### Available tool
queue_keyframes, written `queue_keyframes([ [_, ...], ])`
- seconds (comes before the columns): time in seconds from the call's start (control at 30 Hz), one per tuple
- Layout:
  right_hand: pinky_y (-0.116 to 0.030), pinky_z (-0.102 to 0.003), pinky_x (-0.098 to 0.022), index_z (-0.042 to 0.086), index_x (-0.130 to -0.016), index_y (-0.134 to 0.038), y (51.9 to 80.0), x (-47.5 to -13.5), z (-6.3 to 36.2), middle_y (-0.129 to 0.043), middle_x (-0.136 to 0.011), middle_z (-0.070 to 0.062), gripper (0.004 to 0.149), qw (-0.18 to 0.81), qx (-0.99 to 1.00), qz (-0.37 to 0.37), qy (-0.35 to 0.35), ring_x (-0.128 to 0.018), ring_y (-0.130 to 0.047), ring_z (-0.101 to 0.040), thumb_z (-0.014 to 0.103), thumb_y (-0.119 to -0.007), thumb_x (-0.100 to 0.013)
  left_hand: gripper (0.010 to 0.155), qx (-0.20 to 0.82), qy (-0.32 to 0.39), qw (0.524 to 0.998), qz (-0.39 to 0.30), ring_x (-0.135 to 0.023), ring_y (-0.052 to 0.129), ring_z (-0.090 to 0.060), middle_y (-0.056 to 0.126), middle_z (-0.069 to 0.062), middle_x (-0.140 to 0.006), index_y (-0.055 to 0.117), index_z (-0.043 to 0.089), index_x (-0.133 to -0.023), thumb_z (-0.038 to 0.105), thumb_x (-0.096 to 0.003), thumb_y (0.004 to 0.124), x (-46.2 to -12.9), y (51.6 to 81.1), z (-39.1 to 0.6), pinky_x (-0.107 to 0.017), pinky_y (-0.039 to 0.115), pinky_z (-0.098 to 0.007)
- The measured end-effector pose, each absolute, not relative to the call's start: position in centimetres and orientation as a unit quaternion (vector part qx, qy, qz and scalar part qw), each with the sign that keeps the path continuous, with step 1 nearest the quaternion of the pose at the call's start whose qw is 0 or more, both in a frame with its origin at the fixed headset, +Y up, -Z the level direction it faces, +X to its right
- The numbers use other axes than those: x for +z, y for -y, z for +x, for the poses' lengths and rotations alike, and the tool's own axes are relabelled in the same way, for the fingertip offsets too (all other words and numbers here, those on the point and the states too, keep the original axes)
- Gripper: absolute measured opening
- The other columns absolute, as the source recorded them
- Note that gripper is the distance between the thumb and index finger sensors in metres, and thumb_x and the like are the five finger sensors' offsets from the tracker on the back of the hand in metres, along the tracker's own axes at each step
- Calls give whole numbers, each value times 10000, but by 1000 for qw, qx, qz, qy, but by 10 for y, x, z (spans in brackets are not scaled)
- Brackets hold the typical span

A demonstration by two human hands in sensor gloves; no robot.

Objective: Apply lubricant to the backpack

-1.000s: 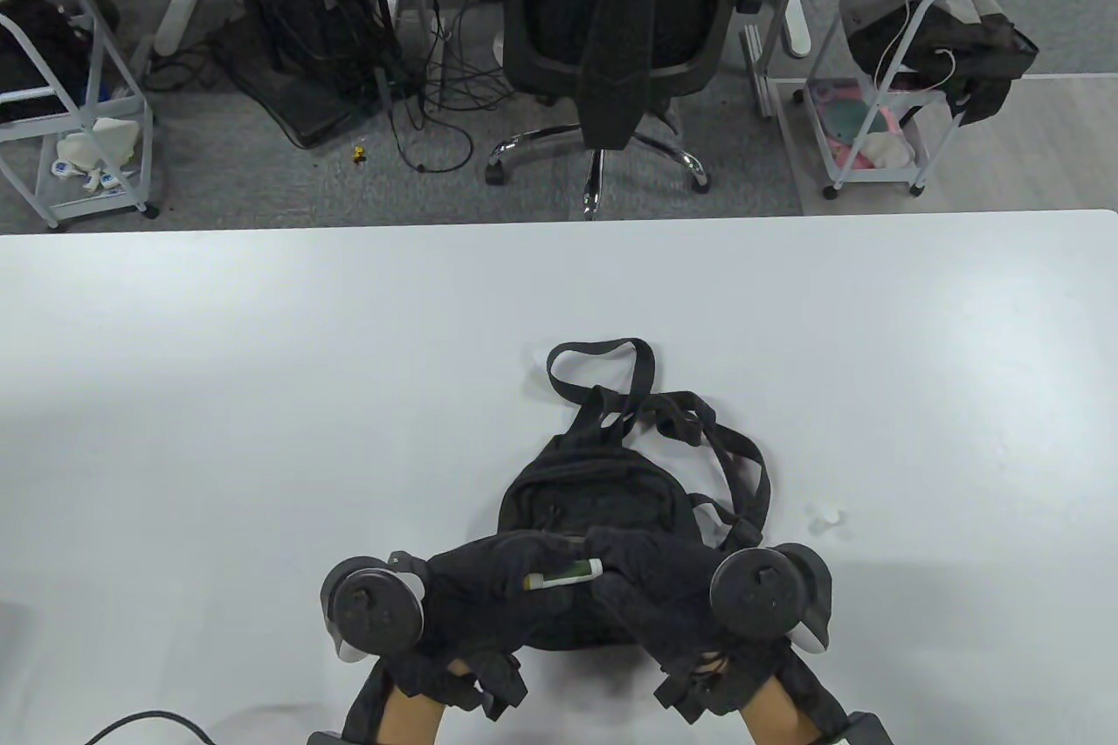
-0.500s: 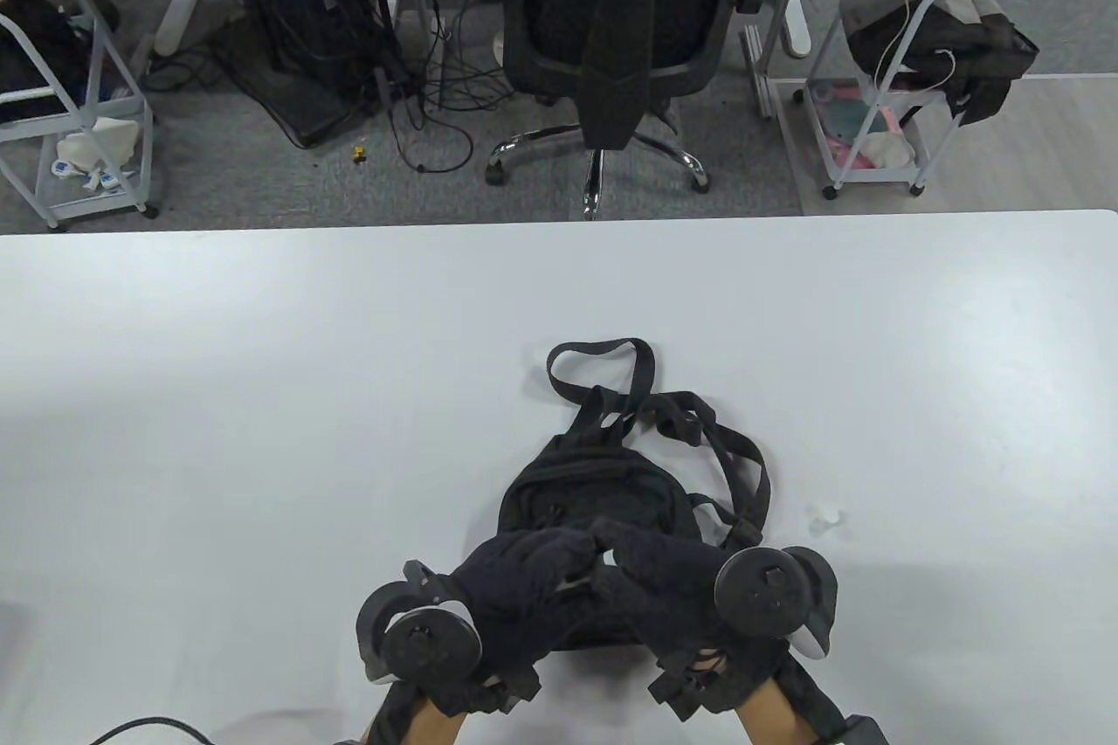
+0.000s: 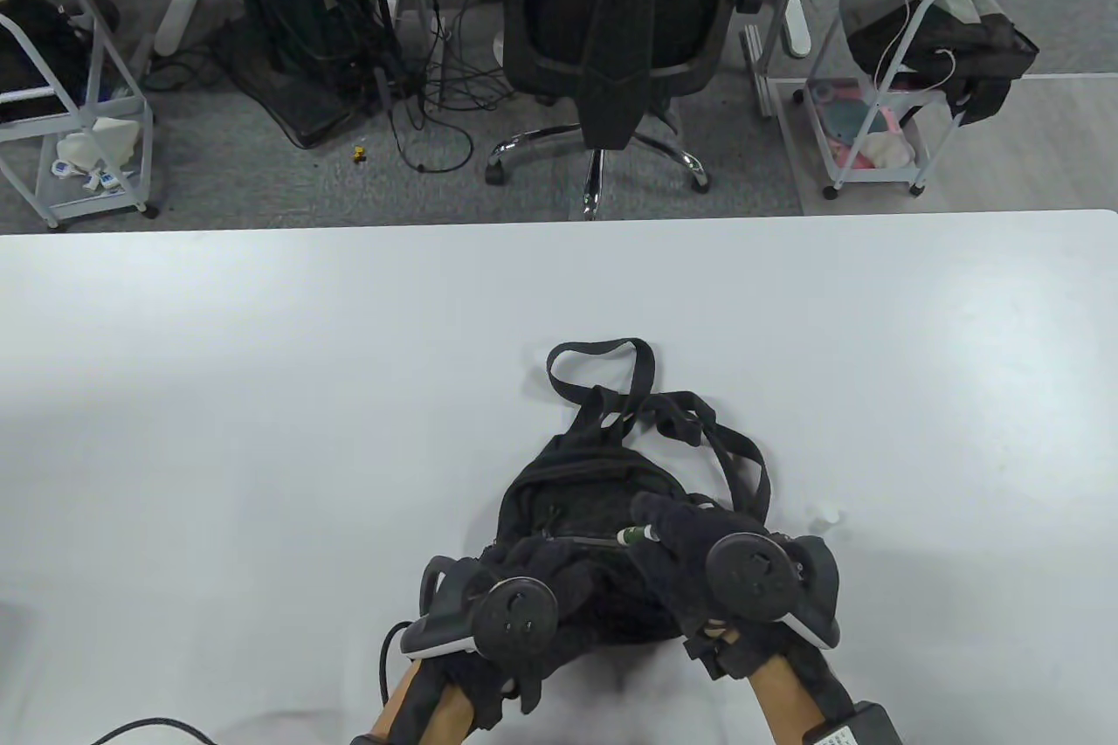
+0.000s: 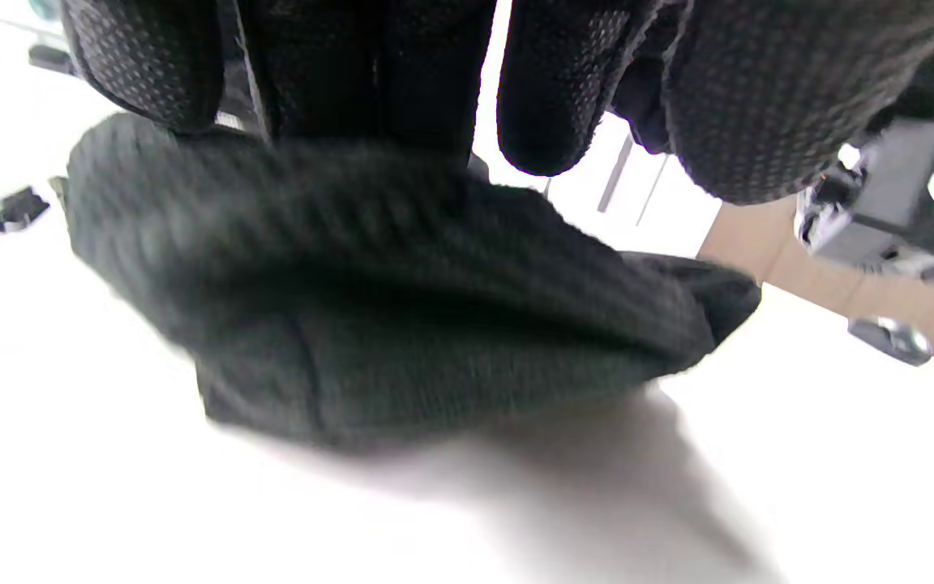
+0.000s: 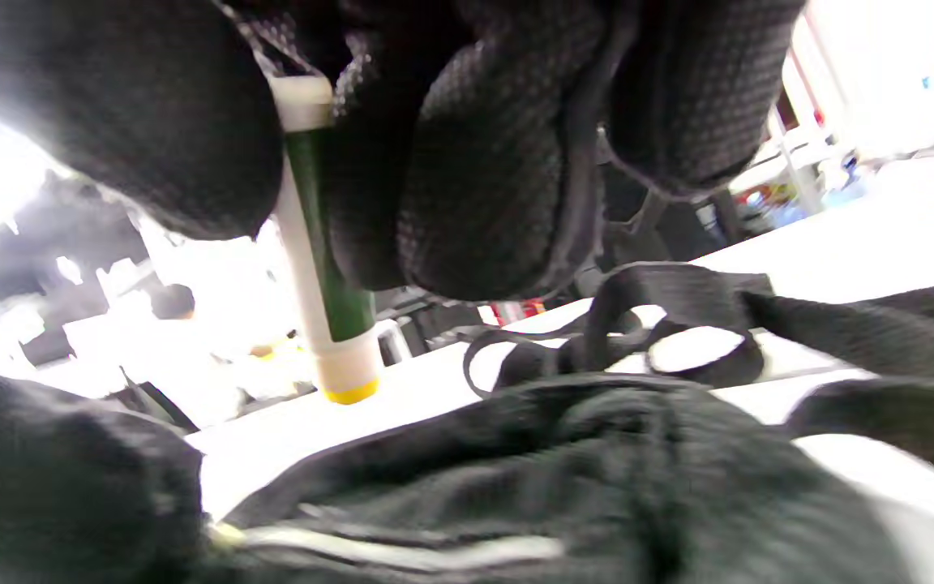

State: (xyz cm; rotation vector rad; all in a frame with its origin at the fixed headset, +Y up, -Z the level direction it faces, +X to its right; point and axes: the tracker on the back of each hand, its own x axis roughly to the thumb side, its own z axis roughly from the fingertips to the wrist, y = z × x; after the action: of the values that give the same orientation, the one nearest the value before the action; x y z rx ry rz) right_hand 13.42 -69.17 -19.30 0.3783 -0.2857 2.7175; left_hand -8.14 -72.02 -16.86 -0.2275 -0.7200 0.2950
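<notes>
A small black fabric backpack [image 3: 603, 500] lies flat on the white table [image 3: 262, 396], near its front edge and a little right of centre. Its carry loop and shoulder straps [image 3: 699, 439] trail away toward the far side, so its long axis runs from the person outward, top end pointing away. A zip line shows pale across the near part of the bag [image 5: 402, 551] in the right wrist view.

The right hand [image 3: 699, 553] is closed around a slim green lubricant stick with white ends and a yellow tip [image 5: 325, 268]. In the right wrist view the stick hangs down from between the gloved fingers [image 5: 475, 162], yellow tip lowest, above the bag's fabric; whether the tip touches it cannot be told. In the table view only a short green and white piece [image 3: 636, 533] shows, over the middle of the bag, lying roughly left to right.

The left hand [image 3: 541, 579] rests on the bag's near left corner, its fingers [image 4: 548, 89] curled down onto the blurred dark cloth [image 4: 386, 308] and gripping it.

A small clear cap-like piece [image 3: 825, 518] sits on the table just right of the straps.
</notes>
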Motion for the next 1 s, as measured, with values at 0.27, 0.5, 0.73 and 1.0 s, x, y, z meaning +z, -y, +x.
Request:
queue_keyframes([
  [0.27,-869,-436,-466,303,-876,-849,707,-202,123,-1015,-696,16,484,96,987,112,67,-449,-1121,-152,490,-933,-437,753,100,337,910,-221,-1021,603,-515,582,-255,-1128,721,139,-1074,577,-467,803,-169,742,-69,-686,577,-667],
  [0.5,-870,-435,-463,309,-877,-846,712,-204,118,-1017,-694,16,481,79,989,111,58,-452,-1121,-152,487,-929,-438,760,89,334,908,-235,-1024,562,-489,552,-245,-1129,705,129,-1081,578,-475,793,-169,745,-66,-682,565,-651],
  [0.73,-868,-436,-468,310,-881,-843,713,-203,114,-1013,-701,15,481,73,989,117,53,-458,-1120,-154,484,-927,-441,751,103,330,908,-238,-1023,555,-472,550,-236,-1128,709,125,-1076,572,-478,792,-170,746,-67,-680,562,-644],
  [1.0,-862,-446,-472,312,-875,-852,711,-201,108,-1015,-695,16,473,52,990,117,55,-451,-1115,-155,484,-926,-442,763,110,323,903,-261,-1034,516,-461,519,-231,-1135,688,125,-1089,581,-485,781,-171,746,-68,-681,538,-644],
])
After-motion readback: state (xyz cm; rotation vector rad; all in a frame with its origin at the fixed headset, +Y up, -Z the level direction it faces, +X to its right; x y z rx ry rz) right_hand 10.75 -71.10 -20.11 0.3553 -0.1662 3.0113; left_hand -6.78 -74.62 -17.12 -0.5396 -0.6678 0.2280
